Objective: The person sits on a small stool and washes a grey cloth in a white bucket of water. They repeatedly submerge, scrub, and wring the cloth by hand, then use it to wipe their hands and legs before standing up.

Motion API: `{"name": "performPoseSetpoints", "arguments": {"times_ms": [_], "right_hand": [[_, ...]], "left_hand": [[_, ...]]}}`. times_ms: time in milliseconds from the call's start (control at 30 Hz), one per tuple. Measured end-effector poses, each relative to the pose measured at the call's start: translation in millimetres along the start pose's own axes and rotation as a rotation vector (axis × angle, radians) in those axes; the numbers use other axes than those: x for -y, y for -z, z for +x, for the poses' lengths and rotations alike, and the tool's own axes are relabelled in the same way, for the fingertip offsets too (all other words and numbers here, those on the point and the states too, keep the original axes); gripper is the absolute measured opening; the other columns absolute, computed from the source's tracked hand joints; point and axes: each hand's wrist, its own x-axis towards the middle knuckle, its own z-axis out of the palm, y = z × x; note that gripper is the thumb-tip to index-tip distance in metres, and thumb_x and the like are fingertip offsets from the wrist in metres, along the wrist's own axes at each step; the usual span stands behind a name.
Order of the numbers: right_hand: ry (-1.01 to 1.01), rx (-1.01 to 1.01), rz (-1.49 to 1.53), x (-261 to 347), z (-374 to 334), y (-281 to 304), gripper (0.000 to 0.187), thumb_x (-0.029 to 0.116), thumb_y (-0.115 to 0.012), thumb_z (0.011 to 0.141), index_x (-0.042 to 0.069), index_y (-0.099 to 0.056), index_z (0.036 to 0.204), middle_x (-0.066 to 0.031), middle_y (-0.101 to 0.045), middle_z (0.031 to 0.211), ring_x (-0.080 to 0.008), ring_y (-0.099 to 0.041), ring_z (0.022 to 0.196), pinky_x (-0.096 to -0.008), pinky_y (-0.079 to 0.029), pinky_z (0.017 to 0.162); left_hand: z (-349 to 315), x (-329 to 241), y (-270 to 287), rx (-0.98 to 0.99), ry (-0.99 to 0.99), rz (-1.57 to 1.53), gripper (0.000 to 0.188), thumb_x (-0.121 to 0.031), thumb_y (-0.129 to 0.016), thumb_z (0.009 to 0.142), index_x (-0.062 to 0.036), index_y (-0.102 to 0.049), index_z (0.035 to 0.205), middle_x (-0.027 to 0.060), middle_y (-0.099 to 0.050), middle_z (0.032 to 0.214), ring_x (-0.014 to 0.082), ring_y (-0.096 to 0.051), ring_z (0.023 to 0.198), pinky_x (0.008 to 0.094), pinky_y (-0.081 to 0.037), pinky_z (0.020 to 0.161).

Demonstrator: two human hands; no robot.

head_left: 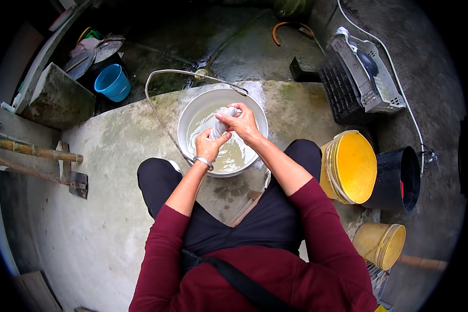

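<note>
Over a round metal basin (183, 128) of cloudy water, a light grey cloth (223, 124) is bunched and twisted into a short roll. My left hand (209, 146), with a bracelet at the wrist, is closed around the roll's lower end. The upper end is gripped by my right hand (243, 124), its fingers wrapped over the cloth. Both hands are above the water, inside the basin's rim. A hose (156, 72) curves round the basin's left and far side, its end near the far rim.
To the right are a yellow bucket (356, 166), a black bucket (405, 178) and a smaller yellowish bucket (380, 244). Plastic crates (366, 78) stand at the far right. A blue bucket (113, 83) sits far left; a wooden-handled tool (78, 184) lies at the left.
</note>
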Motion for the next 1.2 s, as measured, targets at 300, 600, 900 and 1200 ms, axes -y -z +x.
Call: {"name": "performPoseSetpoints", "arguments": {"times_ms": [300,600,900,1200], "right_hand": [[0.032,0.022,0.215,11.8,-14.4,22.1,0.044,0.033,-0.069,0.079,0.005,-0.049,0.107,-0.0055,-0.062,0.088,-0.0126,-0.060,0.076,-0.0282,-0.049,0.065],[0.078,0.117,0.070,13.2,-17.3,10.6,0.044,0.021,-0.073,0.075,0.000,-0.054,0.109,-0.0055,-0.063,0.085,-0.0102,-0.058,0.071,-0.0247,-0.047,0.057],[0.087,0.184,0.141,18.6,-11.2,12.2,0.046,0.028,-0.069,0.080,0.002,-0.053,0.114,-0.0030,-0.062,0.093,-0.0079,-0.057,0.080,-0.0239,-0.046,0.070],[0.045,0.401,0.344,31.2,-15.8,9.1,0.016,0.013,-0.061,0.085,0.003,-0.051,0.091,0.0003,-0.050,0.068,-0.0078,-0.048,0.060,-0.0231,-0.042,0.057]], "left_hand": [[-5.8,-25.0,-0.6,0.363,0.194,-0.706,0.035,-0.035,-0.061,0.085,-0.0005,-0.058,0.090,0.0050,-0.058,0.071,0.0108,-0.058,0.060,0.0235,-0.049,0.057],[5.2,-16.3,12.0,0.298,0.031,-0.322,0.032,-0.026,-0.057,0.089,-0.0019,-0.058,0.110,0.0051,-0.063,0.097,0.0106,-0.059,0.082,0.0252,-0.049,0.074],[7.5,-25.2,25.1,0.461,0.148,-0.788,0.034,-0.027,-0.048,0.092,0.0005,-0.054,0.113,0.0085,-0.063,0.102,0.0156,-0.062,0.082,0.0304,-0.050,0.075],[10.9,-36.2,31.1,0.243,0.073,-0.744,0.033,-0.028,-0.052,0.092,0.0016,-0.059,0.105,0.0063,-0.065,0.089,0.0109,-0.061,0.071,0.0235,-0.049,0.065]]}}
